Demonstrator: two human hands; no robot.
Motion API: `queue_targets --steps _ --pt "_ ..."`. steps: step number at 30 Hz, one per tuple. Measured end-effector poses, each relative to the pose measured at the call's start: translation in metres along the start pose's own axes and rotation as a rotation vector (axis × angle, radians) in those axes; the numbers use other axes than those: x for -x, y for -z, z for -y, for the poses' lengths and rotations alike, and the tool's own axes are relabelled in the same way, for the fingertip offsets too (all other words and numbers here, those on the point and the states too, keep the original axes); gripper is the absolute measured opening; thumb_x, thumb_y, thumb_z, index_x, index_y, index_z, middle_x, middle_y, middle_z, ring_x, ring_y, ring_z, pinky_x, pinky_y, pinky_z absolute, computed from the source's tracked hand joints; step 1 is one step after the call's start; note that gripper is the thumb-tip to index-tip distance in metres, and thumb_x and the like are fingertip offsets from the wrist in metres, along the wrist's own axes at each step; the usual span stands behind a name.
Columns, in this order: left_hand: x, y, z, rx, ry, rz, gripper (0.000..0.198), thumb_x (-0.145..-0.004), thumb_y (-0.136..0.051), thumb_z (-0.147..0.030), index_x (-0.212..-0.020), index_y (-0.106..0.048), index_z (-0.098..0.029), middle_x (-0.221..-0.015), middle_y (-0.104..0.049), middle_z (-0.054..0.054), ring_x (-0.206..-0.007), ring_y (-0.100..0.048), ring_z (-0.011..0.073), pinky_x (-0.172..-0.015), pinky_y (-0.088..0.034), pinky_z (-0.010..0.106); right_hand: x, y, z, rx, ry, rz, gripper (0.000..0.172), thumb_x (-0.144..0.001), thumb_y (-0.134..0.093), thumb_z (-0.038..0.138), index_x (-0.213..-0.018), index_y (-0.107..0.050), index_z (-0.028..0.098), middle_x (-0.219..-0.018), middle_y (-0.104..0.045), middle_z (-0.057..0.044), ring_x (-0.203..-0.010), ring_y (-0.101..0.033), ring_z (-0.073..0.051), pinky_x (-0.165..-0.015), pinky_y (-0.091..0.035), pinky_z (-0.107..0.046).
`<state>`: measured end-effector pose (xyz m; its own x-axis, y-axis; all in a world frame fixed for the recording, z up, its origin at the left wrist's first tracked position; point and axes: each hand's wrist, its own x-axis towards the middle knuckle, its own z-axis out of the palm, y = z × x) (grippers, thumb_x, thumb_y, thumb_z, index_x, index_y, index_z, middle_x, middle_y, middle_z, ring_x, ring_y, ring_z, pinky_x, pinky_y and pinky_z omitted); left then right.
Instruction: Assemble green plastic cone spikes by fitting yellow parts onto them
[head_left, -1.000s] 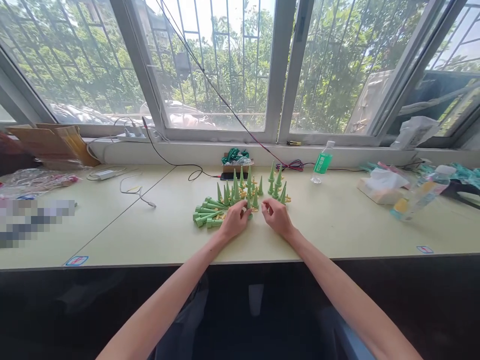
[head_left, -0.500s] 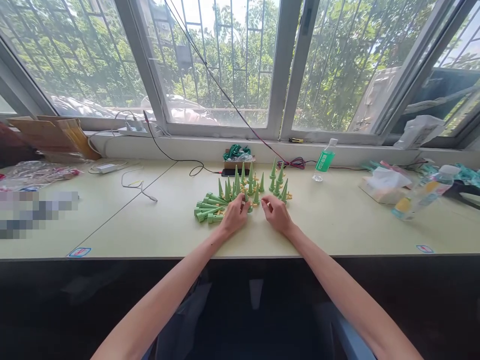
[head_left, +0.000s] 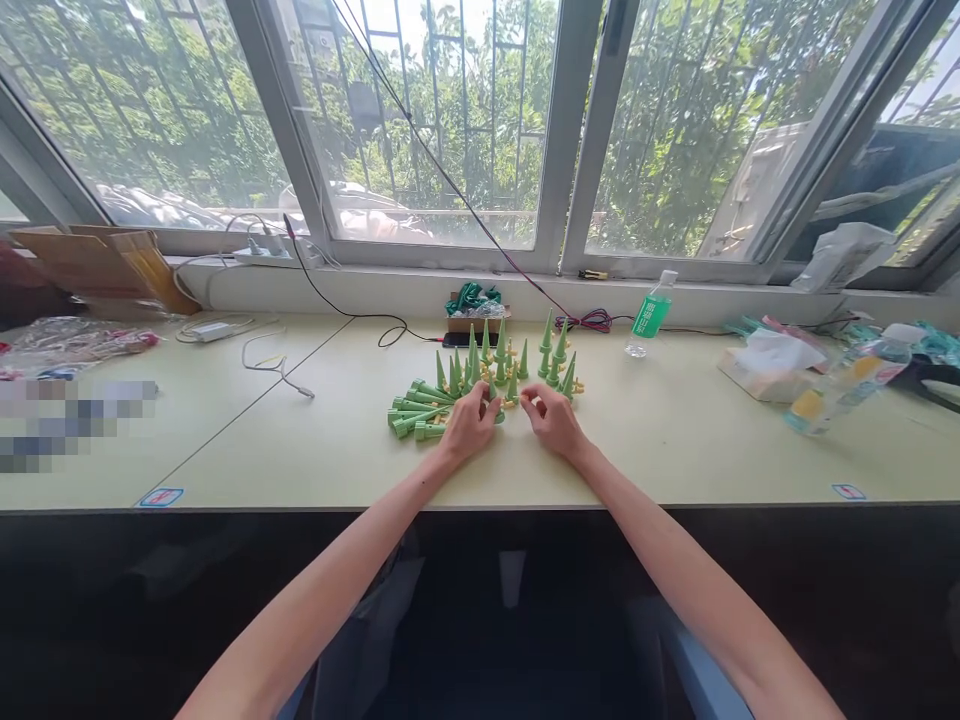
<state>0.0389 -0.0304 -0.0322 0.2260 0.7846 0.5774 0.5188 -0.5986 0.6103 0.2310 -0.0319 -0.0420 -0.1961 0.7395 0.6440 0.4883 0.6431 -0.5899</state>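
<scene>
My left hand (head_left: pixel 469 422) is closed around a green plant-watering spike (head_left: pixel 492 391), whose pointed tip rises above my fingers. To its right my right hand (head_left: pixel 553 418) is pinched, thumb against fingertips; what lies between them is too small to make out. Behind both hands stand several upright green spikes (head_left: pixel 524 360) with small yellow valves (head_left: pixel 579 386) at their bases. More green spikes (head_left: pixel 420 410) lie on their sides left of my left hand, wide ends outward.
Behind the spikes are a black phone (head_left: pixel 457 340) and a small box of green material (head_left: pixel 478 322). A green-labelled bottle (head_left: pixel 651 315), a tissue box (head_left: pixel 765 380) and another bottle (head_left: pixel 855 385) are on the right. A white cable (head_left: pixel 277 372) lies left on the pale table (head_left: pixel 337 440).
My right hand's fingers have shifted slightly and closed up near the spike. My left hand stays on its spike. The view has tilted very slightly.
</scene>
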Motion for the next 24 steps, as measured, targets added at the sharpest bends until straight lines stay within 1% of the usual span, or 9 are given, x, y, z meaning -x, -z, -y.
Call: queue_targets --steps 4,8,12,15,18,21,24 --pt "-0.0010 0.0005 -0.0015 -0.018 0.009 -0.042 0.017 -0.094 -0.046 -0.034 -0.087 -0.048 -0.019 -0.072 -0.059 0.001 -0.054 -0.051 0.0113 -0.054 -0.037 0.023 -0.0016 0.0016 0.0005 -0.071 -0.052 0.004 0.020 -0.092 -0.051 0.035 -0.094 -0.062 0.018 -0.086 -0.066 -0.005 -0.051 -0.048 -0.010 -0.055 -0.044 -0.027" --pt "-0.0008 0.0004 -0.0005 0.012 0.015 -0.010 0.017 -0.094 -0.048 -0.034 -0.089 -0.049 -0.019 -0.077 -0.061 0.002 -0.057 -0.054 0.0116 -0.056 -0.039 0.023 -0.0031 0.0019 0.0016 -0.103 -0.091 0.008 0.021 -0.090 -0.053 0.036 -0.093 -0.064 0.018 -0.084 -0.067 -0.005 -0.053 -0.052 -0.012 -0.055 -0.044 -0.027" --pt "0.0003 0.0007 -0.0001 0.013 0.012 0.066 0.018 -0.093 -0.049 -0.036 -0.088 -0.048 -0.019 -0.065 -0.055 -0.002 -0.053 -0.050 0.0115 -0.053 -0.037 0.022 -0.0031 0.0006 -0.0017 -0.089 -0.110 0.002 0.023 -0.090 -0.052 0.036 -0.090 -0.065 0.017 -0.078 -0.067 -0.005 -0.056 -0.056 -0.013 -0.058 -0.047 -0.027" --pt "-0.0001 0.0009 -0.0015 -0.015 -0.009 0.090 0.017 -0.092 -0.051 -0.035 -0.086 -0.050 -0.019 -0.059 -0.050 -0.004 -0.051 -0.048 0.0114 -0.054 -0.037 0.022 -0.0029 -0.0004 -0.0058 -0.079 -0.107 -0.003 0.023 -0.089 -0.052 0.035 -0.089 -0.066 0.017 -0.079 -0.067 -0.006 -0.062 -0.060 -0.016 -0.060 -0.049 -0.028" --pt "-0.0012 0.0005 -0.0024 -0.023 -0.023 0.102 0.013 -0.090 -0.053 -0.031 -0.086 -0.053 -0.018 -0.061 -0.054 -0.003 -0.054 -0.050 0.0113 -0.057 -0.039 0.023 -0.0031 -0.0006 -0.0083 -0.078 -0.115 0.003 0.022 -0.088 -0.053 0.035 -0.089 -0.066 0.017 -0.083 -0.068 -0.007 -0.068 -0.063 -0.018 -0.062 -0.051 -0.029" --pt "-0.0021 0.0000 -0.0019 -0.008 0.004 0.102 0.013 -0.090 -0.052 -0.030 -0.087 -0.055 -0.018 -0.069 -0.060 -0.001 -0.057 -0.052 0.0117 -0.059 -0.041 0.024 -0.0034 0.0000 -0.0078 -0.084 -0.159 0.005 0.022 -0.087 -0.053 0.034 -0.090 -0.066 0.017 -0.082 -0.069 -0.007 -0.062 -0.063 -0.017 -0.060 -0.050 -0.029" --pt "-0.0028 0.0002 -0.0010 0.014 0.053 0.076 0.016 -0.090 -0.051 -0.033 -0.089 -0.055 -0.018 -0.077 -0.064 0.002 -0.064 -0.056 0.0139 -0.061 -0.043 0.025 -0.0033 0.0013 -0.0054 -0.103 -0.192 0.004 0.022 -0.086 -0.055 0.036 -0.090 -0.066 0.017 -0.080 -0.068 -0.006 -0.057 -0.062 -0.015 -0.057 -0.049 -0.029"
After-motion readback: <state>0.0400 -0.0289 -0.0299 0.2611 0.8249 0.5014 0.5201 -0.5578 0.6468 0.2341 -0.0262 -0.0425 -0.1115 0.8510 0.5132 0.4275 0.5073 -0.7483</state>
